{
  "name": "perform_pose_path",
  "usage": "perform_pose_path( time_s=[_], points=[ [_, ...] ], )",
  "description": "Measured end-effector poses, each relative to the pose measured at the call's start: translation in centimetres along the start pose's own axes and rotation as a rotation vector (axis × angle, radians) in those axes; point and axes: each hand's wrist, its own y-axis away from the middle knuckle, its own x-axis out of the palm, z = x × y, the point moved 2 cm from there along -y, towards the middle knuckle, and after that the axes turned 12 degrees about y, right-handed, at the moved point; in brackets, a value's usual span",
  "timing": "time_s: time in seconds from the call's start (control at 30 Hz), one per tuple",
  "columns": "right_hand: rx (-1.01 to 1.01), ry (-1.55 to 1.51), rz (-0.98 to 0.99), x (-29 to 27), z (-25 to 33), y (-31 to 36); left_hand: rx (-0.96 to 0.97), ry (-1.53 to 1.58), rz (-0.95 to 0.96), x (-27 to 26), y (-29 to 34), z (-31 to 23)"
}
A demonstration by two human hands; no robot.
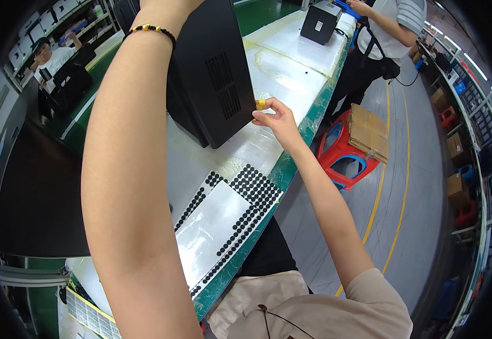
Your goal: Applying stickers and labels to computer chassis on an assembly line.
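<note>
Raised left forearm with bead bracelet [152, 28] reaching over black computer case [212, 68], left hand out of frame, grip unknowable, right hand [277, 118] pinching closed at case's vented side, yellow-taped fingertip [260, 104] touching it, sheet of black adhesive pads [229, 220] lying just before case

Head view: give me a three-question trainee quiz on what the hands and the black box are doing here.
1. True or false: the right hand touches the vented side of the black box.
2. What lies on the bench nearest the person? A) a sheet of round black pads B) a red stool C) a cardboard box
3. Fill in: the left forearm wears a beaded ____ at the wrist.

Key: 1 true; 2 A; 3 bracelet. The left hand itself is out of frame.
</note>
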Motion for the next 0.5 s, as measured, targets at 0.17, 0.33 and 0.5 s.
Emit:
perform_pose_path(
  time_s=[0.17, 0.33, 0.5],
  points=[
    [0.139, -0.024, 0.065, -1.0, -0.8, 0.8, 0.042, 0.01, -0.049, 0.0, 0.4, -1.2],
    [0.104, 0.011, 0.075, -0.9, -0.6, 1.1, 0.035, 0.051, -0.066, -1.1, 0.6, -1.1],
    [0.043, 0.081, 0.014, -0.7, -1.6, 1.1, 0.009, 0.053, -0.04, -1.1, 0.5, -1.7]
  ],
)
